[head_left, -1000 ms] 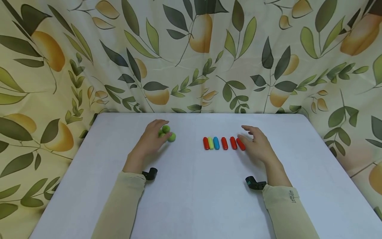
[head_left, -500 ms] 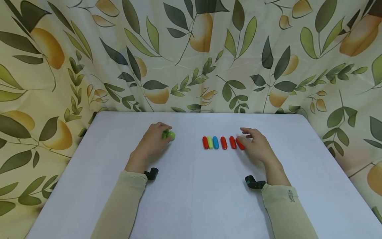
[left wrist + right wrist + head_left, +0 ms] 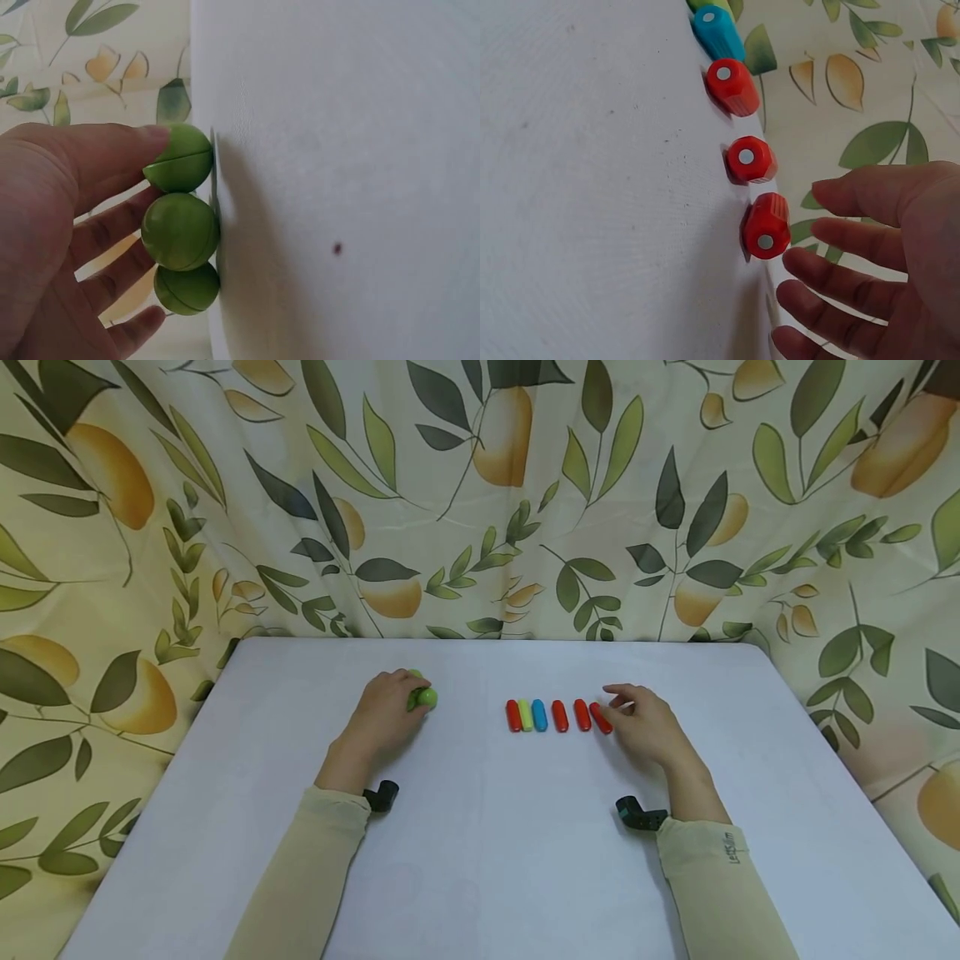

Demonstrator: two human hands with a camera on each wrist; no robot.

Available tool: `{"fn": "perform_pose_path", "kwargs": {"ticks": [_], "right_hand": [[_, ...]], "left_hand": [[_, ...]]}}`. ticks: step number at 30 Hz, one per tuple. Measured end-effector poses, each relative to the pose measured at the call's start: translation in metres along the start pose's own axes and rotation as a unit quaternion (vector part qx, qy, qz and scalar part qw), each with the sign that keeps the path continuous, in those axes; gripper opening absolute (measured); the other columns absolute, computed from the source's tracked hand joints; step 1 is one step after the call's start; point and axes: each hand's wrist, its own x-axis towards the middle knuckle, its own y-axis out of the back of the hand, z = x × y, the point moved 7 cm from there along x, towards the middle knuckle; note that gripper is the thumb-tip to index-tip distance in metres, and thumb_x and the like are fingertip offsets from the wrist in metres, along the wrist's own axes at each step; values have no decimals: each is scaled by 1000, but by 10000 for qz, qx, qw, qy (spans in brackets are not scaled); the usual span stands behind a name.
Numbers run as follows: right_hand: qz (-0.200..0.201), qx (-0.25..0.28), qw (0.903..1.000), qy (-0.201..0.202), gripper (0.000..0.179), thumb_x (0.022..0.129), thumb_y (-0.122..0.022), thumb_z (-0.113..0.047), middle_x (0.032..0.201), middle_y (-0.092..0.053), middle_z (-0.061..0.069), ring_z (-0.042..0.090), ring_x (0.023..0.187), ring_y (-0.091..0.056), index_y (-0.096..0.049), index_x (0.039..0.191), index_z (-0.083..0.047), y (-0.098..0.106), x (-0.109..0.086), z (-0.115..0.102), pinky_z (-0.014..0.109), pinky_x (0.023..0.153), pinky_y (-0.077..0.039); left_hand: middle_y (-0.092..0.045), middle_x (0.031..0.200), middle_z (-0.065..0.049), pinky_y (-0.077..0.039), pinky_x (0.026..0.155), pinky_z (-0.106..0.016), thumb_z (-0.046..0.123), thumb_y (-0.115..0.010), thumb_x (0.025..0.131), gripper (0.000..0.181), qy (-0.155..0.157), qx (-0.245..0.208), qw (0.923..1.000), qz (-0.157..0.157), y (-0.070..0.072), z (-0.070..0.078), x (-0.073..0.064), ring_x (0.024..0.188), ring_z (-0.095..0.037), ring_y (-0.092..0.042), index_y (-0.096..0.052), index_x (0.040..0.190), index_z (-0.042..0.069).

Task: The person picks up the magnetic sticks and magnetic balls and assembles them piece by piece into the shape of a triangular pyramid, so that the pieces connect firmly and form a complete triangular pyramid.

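In the head view my left hand cups a cluster of green balls on the white table. The left wrist view shows three seamed green balls stacked in frame; my thumb presses one and my fingers bend behind them. Part of the cluster is hidden by the hand. To the right, short rods stand in a row: a red rod, a yellow-green rod, a blue rod and several more red ones. My right hand, fingers loosely bent, is beside the tilted end red rod, holding nothing.
The white table runs back to a curtain printed with leaves and fruit. A black wrist camera sits at the left cuff, another black camera at the right. Each rod end bears a pale round spot.
My left hand has drawn its fingers in over the green balls, covering more of them. The right hand stays by the end red rod, its fingers slightly lower. The rods keep their order.
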Motion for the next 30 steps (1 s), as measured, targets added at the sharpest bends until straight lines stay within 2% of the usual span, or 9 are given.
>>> {"fn": "perform_pose_path", "kwargs": {"ticks": [7, 15, 20, 24, 30], "right_hand": [[-256, -67, 9995, -188, 51, 102, -60, -30, 126, -60, 18, 33, 110, -57, -51, 149, -12, -5, 1, 3, 43, 88, -53], [-277, -249, 9993, -85, 52, 100, -62, -29, 121, -61, 16, 30, 105, -57, -52, 148, -10, -7, 3, 3, 34, 81, -47], [-183, -297, 9994, -68, 52, 99, -64, -28, 117, -62, 16, 29, 101, -58, -53, 147, -9, -3, 0, 6, 33, 77, -48], [-149, -312, 9994, -32, 52, 98, -65, -26, 114, -63, 15, 27, 96, -58, -55, 146, -8, -4, 0, 3, 31, 75, -47], [-198, -279, 9992, -222, 52, 97, -64, -26, 114, -63, 15, 27, 94, -58, -55, 146, -9, -8, -2, 3, 32, 75, -48]], "left_hand": [[-65, 136, -13, -39, 115, -50, 23, -71, 97, 37, 76, 66, 9999, -18, -3, -1, 1, 128, -37, -57, -69, 132, 12], [-66, 135, -11, -38, 116, -49, 23, -73, 96, 35, 96, 164, 9998, 94, -3, -1, 2, 129, -38, -56, -70, 130, 14], [-67, 133, -10, -40, 115, -49, 23, -73, 95, 34, 9, 162, 9998, 119, -5, 6, 5, 127, -37, -56, -70, 128, 14], [-69, 129, -9, -42, 111, -48, 21, -76, 92, 33, 58, 129, 9998, 152, -5, 6, 3, 123, -36, -57, -72, 124, 15], [-70, 126, -8, -42, 109, -49, 19, -77, 90, 30, 43, 121, 9997, 204, -4, 6, -1, 120, -36, -58, -72, 120, 14]]}}
